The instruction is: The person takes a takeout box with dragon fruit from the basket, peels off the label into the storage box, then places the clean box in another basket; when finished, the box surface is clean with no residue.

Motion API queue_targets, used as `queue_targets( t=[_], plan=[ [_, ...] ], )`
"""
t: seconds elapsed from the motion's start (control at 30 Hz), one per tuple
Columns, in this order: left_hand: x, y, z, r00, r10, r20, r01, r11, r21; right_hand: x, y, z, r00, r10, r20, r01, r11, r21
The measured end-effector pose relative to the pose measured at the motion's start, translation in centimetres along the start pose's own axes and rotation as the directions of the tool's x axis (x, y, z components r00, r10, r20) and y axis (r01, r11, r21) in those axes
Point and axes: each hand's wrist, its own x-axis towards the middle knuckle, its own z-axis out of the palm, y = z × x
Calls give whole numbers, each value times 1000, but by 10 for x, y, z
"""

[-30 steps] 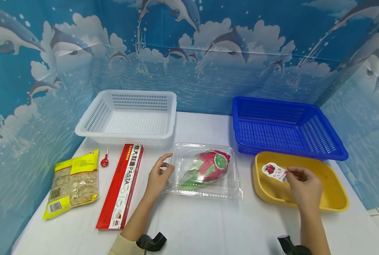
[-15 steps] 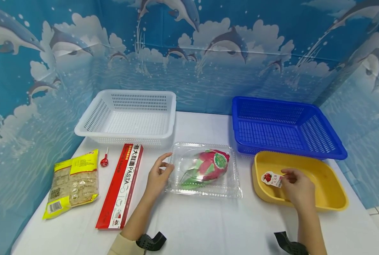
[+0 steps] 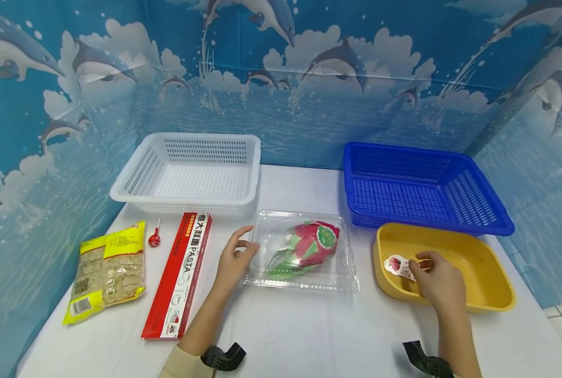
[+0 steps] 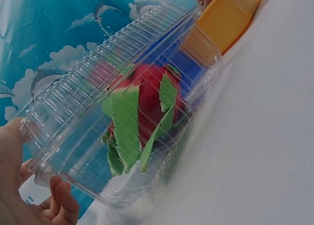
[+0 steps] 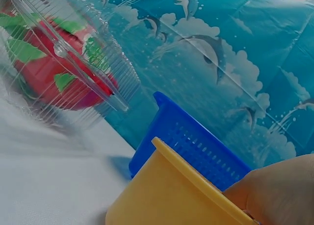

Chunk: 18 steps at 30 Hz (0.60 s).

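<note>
A clear plastic clamshell box (image 3: pixel 271 247) lies on the white table with a pink-and-green dragon fruit (image 3: pixel 314 244) inside; the fruit bears a round green sticker. My left hand (image 3: pixel 233 262) holds the left edge of that box, its thumb and curled fingers at the rim in the left wrist view. Inside the yellow basin (image 3: pixel 488 278), my right hand (image 3: pixel 441 281) pinches the right end of a small white label (image 3: pixel 398 265) printed with red fruit. The right wrist view shows only part of this hand (image 5: pixel 279 190) behind the basin wall; there the label is hidden.
A white perforated basket (image 3: pixel 191 184) stands at the back left, a blue one (image 3: pixel 403 202) at the back right, behind the basin. Left of my left arm lie a red pasta box (image 3: pixel 179 278), a red lollipop (image 3: pixel 155 240) and a yellow-edged bag (image 3: pixel 108 273). A dolphin-print curtain (image 3: pixel 281 94) hangs behind.
My right hand has moved left and slightly down with the label, which sits lower in the yellow basin. My left hand and the clamshell box have stayed in place.
</note>
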Motion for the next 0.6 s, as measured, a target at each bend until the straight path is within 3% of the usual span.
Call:
queue_targets(
  t=[0.23, 0.37, 0.53, 0.6],
  plan=[
    [1, -7, 0, 1000, -10, 19, 11, 999, -53, 0, 0, -2, 1000, 8, 11, -7, 1000, -30],
    [2, -8, 0, 997, -23, 67, 27, 998, -64, -1, 1, -2, 1000, 22, 14, -22, 1000, -20],
    [1, -8, 1, 990, 25, 141, -15, 998, -67, -2, 1, -2, 999, 46, -10, -46, 999, 18],
    [-2, 0, 1, 984, 33, 173, -21, 997, -67, -3, -1, -3, 998, 53, -24, -52, 998, 37]
  ],
)
